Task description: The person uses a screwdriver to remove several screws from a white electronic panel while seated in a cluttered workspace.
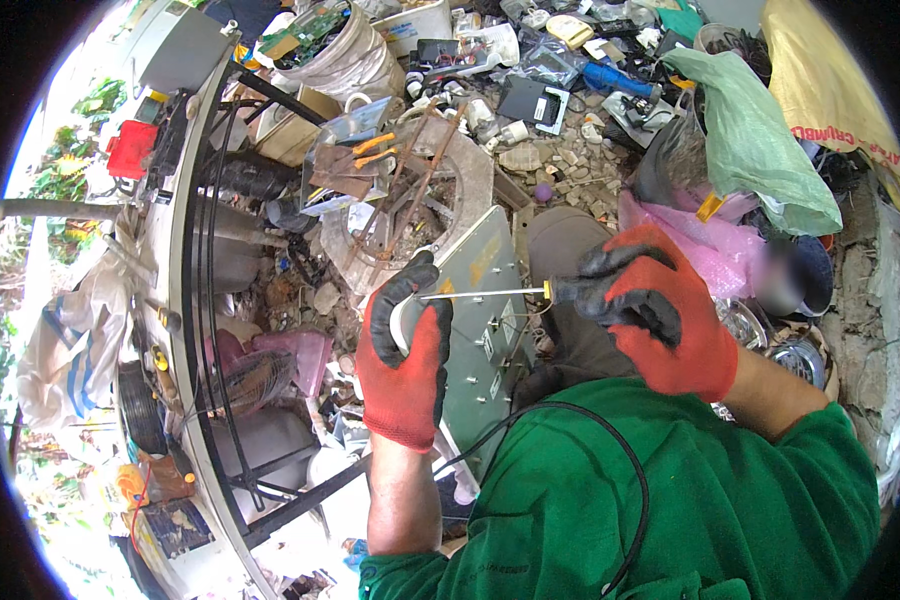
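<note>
In the head view, the left hand (403, 360), in a red-and-black work glove, curls closed around the edge of a flat grey metal panel (482, 330) propped on the lap. The right hand (660, 315), gloved alike, is clenched on a black-handled screwdriver (500, 293), its thin shaft lying level, tip at the panel's upper edge. Beyond, a crumpled green plastic bag (760, 140) lies beside a yellow sack (830, 80) with red print.

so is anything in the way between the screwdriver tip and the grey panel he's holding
Nothing visible. The screwdriver, held in the right hand, runs bare across to the grey panel. Its tip ends beside the left hand, whose fingers curl round the panel's edge close to the tip.
</note>
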{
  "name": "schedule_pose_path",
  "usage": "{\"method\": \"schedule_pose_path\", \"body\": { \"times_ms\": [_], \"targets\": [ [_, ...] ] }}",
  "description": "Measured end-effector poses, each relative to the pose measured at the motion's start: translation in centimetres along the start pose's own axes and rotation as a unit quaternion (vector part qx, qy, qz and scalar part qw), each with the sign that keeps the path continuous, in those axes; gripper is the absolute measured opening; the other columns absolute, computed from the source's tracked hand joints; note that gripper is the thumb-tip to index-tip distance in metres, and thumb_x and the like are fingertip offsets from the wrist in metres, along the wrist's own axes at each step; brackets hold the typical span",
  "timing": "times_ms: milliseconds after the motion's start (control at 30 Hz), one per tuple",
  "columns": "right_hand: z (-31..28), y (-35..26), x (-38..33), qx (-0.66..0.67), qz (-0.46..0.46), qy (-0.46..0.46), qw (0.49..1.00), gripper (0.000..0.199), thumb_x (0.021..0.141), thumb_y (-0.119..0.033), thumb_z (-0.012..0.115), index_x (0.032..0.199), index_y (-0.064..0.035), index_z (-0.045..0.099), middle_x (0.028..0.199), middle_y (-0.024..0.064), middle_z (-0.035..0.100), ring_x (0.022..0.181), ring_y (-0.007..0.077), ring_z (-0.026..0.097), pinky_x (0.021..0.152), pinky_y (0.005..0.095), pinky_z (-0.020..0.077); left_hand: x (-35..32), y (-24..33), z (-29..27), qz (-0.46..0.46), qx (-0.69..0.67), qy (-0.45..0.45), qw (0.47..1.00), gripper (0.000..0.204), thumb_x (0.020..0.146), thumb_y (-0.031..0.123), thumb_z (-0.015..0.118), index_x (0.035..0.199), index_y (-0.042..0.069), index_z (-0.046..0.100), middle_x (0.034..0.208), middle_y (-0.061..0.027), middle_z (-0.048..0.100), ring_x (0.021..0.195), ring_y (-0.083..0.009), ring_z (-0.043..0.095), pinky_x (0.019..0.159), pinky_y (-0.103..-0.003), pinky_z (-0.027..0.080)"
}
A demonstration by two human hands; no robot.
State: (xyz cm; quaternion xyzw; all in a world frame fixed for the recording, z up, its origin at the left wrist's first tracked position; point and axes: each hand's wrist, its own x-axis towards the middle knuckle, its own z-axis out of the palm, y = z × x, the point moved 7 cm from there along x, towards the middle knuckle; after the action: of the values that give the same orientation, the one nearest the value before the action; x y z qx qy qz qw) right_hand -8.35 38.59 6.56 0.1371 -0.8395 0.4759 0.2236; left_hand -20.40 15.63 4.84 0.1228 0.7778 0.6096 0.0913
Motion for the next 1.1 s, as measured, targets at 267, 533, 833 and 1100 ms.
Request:
{"method": "schedule_pose_path", "body": {
  "times_ms": [267, 533, 833, 1100],
  "targets": [
    [1.1, 2.3, -0.7, 0.299, 0.209, 0.063, 0.929, 0.052, 0.086, -0.003, 0.053, 0.138, -0.0048, 0.044, 0.133, 0.0195, 0.052, 0.127, 0.028, 0.052, 0.108, 0.0422, 0.0393, 0.6, -1.9, -0.9, -0.023, -0.071, 0.011, 0.997, 0.034, 0.095, 0.004, 0.064, 0.129, 0.002, 0.059, 0.114, -0.005, 0.067, 0.094, -0.0084, 0.062, 0.083, -0.022, 0.051],
    [2.2, 2.1, 1.1, 0.126, 0.224, -0.111, 0.96, 0.043, 0.089, -0.001, 0.046, 0.131, -0.0008, 0.051, 0.118, 0.012, 0.059, 0.105, 0.0196, 0.058, 0.093, 0.0346, 0.0451, 0.9, -2.5, -1.3, -0.054, -0.086, 0.033, 0.994, 0.032, 0.095, 0.007, 0.066, 0.126, 0.003, 0.061, 0.108, -0.002, 0.068, 0.077, -0.0037, 0.056, 0.067, -0.018, 0.044],
    [1.4, -0.9, 3.1, -0.021, -0.036, 0.022, 0.999, 0.036, 0.075, 0.001, 0.062, 0.111, -0.0049, 0.062, 0.107, 0.0189, 0.058, 0.098, 0.0344, 0.062, 0.082, 0.0404, 0.0522, 1.3, -2.7, -1.7, -0.037, -0.055, 0.044, 0.997, 0.03, 0.094, 0.007, 0.067, 0.124, 0.005, 0.063, 0.104, 0.0002, 0.068, 0.076, -0.0028, 0.056, 0.065, -0.018, 0.043],
    [1.9, 0.8, 4.1, 0.221, 0.091, -0.006, 0.971, 0.028, 0.086, 0.0, 0.058, 0.113, -0.0011, 0.065, 0.118, 0.0149, 0.059, 0.103, 0.0236, 0.061, 0.083, 0.0354, 0.052, 1.4, -3.2, -2.2, -0.032, -0.065, 0.042, 0.996, 0.03, 0.094, 0.004, 0.067, 0.124, 0.002, 0.063, 0.116, -0.0067, 0.068, 0.102, -0.0136, 0.063, 0.09, -0.027, 0.05]
  ]
}}
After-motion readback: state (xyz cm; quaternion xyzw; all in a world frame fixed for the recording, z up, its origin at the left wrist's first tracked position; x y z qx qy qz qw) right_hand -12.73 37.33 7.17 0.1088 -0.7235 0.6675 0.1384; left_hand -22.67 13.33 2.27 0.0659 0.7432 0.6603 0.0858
